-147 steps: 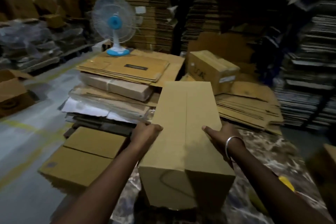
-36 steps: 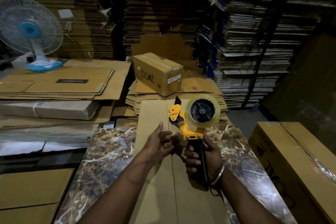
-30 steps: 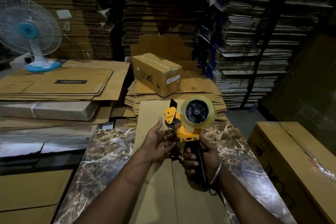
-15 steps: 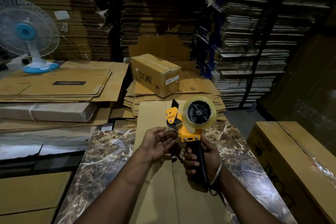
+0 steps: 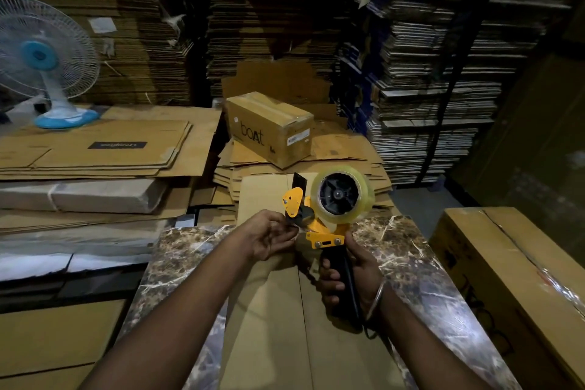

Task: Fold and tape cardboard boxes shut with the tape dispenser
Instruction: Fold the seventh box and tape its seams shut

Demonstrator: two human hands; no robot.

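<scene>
Yellow and black, the tape dispenser (image 5: 319,218) is held upright above the long cardboard box (image 5: 285,310) that lies on the marbled counter (image 5: 411,263). The right hand (image 5: 351,275) is clenched round its black handle. The left hand (image 5: 269,236) has its fingers (image 5: 289,231) pinched at the dispenser's front end by the roller; whether they hold tape is unclear.
</scene>
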